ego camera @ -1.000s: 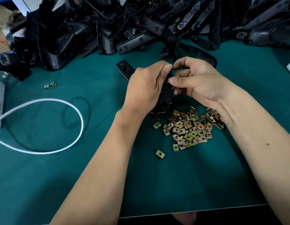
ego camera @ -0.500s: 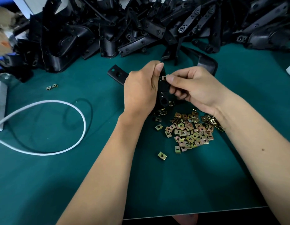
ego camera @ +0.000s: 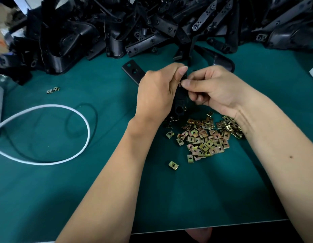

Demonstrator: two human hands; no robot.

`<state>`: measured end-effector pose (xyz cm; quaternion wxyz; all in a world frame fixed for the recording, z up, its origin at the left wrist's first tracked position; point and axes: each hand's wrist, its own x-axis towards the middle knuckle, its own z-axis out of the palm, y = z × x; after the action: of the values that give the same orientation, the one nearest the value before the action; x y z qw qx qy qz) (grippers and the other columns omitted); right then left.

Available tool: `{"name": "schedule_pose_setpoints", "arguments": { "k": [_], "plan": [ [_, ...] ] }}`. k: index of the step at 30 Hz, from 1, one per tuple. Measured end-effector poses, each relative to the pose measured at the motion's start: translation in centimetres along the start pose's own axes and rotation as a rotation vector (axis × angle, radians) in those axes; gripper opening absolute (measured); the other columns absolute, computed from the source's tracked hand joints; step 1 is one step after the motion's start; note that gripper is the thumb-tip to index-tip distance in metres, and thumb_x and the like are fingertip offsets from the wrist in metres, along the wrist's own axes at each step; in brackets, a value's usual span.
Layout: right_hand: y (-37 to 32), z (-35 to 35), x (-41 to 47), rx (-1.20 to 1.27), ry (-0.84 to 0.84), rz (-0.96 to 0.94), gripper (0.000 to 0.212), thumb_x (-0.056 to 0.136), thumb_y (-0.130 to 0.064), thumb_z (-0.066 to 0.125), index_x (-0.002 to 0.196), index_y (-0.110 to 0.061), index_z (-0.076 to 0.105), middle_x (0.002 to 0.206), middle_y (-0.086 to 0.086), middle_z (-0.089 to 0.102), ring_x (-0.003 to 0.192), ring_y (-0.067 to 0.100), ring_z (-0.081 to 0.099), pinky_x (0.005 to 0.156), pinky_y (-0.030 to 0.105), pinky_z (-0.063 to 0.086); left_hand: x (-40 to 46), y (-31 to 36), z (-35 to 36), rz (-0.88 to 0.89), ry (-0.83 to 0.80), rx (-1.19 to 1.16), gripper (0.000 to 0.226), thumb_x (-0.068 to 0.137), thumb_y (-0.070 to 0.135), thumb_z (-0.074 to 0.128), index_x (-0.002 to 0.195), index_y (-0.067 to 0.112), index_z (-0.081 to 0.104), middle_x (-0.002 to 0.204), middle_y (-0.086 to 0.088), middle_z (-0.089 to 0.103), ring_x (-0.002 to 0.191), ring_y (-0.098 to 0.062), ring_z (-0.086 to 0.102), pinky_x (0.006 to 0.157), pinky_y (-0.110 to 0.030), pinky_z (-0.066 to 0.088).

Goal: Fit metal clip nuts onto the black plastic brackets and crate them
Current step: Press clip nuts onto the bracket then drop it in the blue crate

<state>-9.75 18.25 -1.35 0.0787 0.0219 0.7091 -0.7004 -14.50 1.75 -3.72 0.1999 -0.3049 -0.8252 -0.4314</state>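
at the centre of the frame the left hand (ego camera: pixel 156 95) was wrapped around a black plastic bracket (ego camera: pixel 179 100), one end of which stuck out toward the upper left. the right hand (ego camera: pixel 212 90) pinched a small piece at the bracket's top edge between thumb and forefinger; it was too hidden to tell whether it was a clip nut. just below the hands a heap of brass-coloured clip nuts (ego camera: pixel 204 137) lay on the green mat (ego camera: pixel 82 190), with one stray clip nut (ego camera: pixel 173 165) lower down. a pile of black brackets (ego camera: pixel 152 23) filled the top of the frame. a white cable (ego camera: pixel 64 155) looped at the left.
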Motion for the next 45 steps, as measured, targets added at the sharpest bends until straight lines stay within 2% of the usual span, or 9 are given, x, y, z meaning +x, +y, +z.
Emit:
{"name": "schedule_pose_setpoints", "arguments": {
  "k": [5,9,13,17,22,28,32,36,45],
  "plan": [
    [0.3,0.4,0.0,0.008,-0.037,-0.019,0.023,0.087,-0.026,0.074,0.077,-0.007,0.065,0.055,0.0,0.052,0.049,0.01,0.037,0.051,0.022,0.024,0.3,-0.2,-0.5,-0.011,-0.021,0.015,0.039,0.108,0.034,0.047,0.104,0.006,0.073,0.08,-0.008,0.071,0.074,-0.032,0.067,0.067,-0.047,0.052],
    [0.9,1.3,0.3,-0.393,0.112,-0.207,0.025,0.097,-0.033,0.071,0.092,-0.009,0.076,0.064,0.001,0.067,0.055,0.008,0.053,0.056,0.02,0.043,0.2,-1.2,-1.4,-0.111,0.057,0.184,0.044,0.11,0.037,0.043,0.097,0.005,0.068,0.077,-0.012,0.069,0.072,-0.038,0.061,0.064,-0.046,0.044],
    [0.7,2.0,-0.1,-0.761,-0.058,-0.386,0.006,0.086,-0.029,0.082,0.09,-0.025,0.081,0.08,-0.009,0.075,0.069,0.004,0.063,0.066,0.015,0.046,0.3,-2.7,-2.8,-0.311,0.233,0.326,0.041,0.111,0.037,0.039,0.081,0.011,0.05,0.079,-0.021,0.064,0.076,-0.045,0.052,0.062,-0.036,0.018],
    [1.0,3.2,-0.2,-0.994,-0.139,-0.363,0.024,0.076,-0.045,0.087,0.093,-0.03,0.078,0.085,-0.014,0.065,0.078,-0.003,0.057,0.066,0.009,0.036,0.3,-3.5,-3.2,-0.41,0.292,0.309,0.043,0.112,0.036,0.037,0.079,0.009,0.042,0.066,-0.004,0.046,0.068,-0.039,0.043,0.061,-0.034,0.014],
    [1.2,4.1,-0.1,-1.05,-0.156,-0.319,0.016,0.081,-0.036,0.086,0.086,-0.03,0.071,0.084,-0.016,0.06,0.078,-0.007,0.051,0.067,0.008,0.035,0.3,-3.4,-2.9,-0.388,0.262,0.281,0.042,0.111,0.034,0.04,0.077,0.009,0.042,0.062,0.0,0.04,0.066,-0.034,0.038,0.06,-0.032,0.014],
    [1.4,4.0,0.1,-0.741,0.03,-0.365,0.014,0.088,-0.021,0.081,0.087,-0.02,0.067,0.078,-0.004,0.072,0.071,0.008,0.065,0.07,0.028,0.052,0.4,-3.5,-2.5,-0.376,0.275,0.234,0.044,0.111,0.032,0.04,0.073,0.011,0.037,0.058,0.006,0.038,0.06,-0.03,0.034,0.061,-0.034,0.013],
    [1.6,3.1,0.4,-0.358,0.089,-0.255,0.007,0.094,-0.016,0.075,0.094,-0.012,0.07,0.07,0.005,0.073,0.055,0.008,0.059,0.053,0.02,0.048,0.3,-3.1,-2.3,-0.342,0.258,0.191,0.045,0.11,0.032,0.041,0.071,0.013,0.036,0.056,0.009,0.037,0.05,-0.014,0.033,0.058,-0.033,0.013],
    [1.4,2.9,0.4,0.065,0.074,-0.195,0.007,0.093,-0.002,0.072,0.099,-0.001,0.074,0.079,0.012,0.076,0.065,0.016,0.069,0.06,0.022,0.058,0.2,-2.7,-2.0,-0.298,0.24,0.18,0.043,0.11,0.035,0.039,0.074,0.011,0.042,0.056,0.008,0.039,0.054,-0.019,0.034,0.059,-0.032,0.015],
    [1.3,3.2,0.3,0.069,0.139,-0.18,0.007,0.093,-0.004,0.072,0.098,0.001,0.075,0.075,0.01,0.069,0.061,0.015,0.062,0.05,0.022,0.054,0.2,-2.3,-2.1,-0.237,0.228,0.161,0.042,0.11,0.036,0.039,0.074,0.013,0.039,0.055,0.008,0.036,0.057,-0.025,0.033,0.058,-0.036,0.019]
  ]
}}
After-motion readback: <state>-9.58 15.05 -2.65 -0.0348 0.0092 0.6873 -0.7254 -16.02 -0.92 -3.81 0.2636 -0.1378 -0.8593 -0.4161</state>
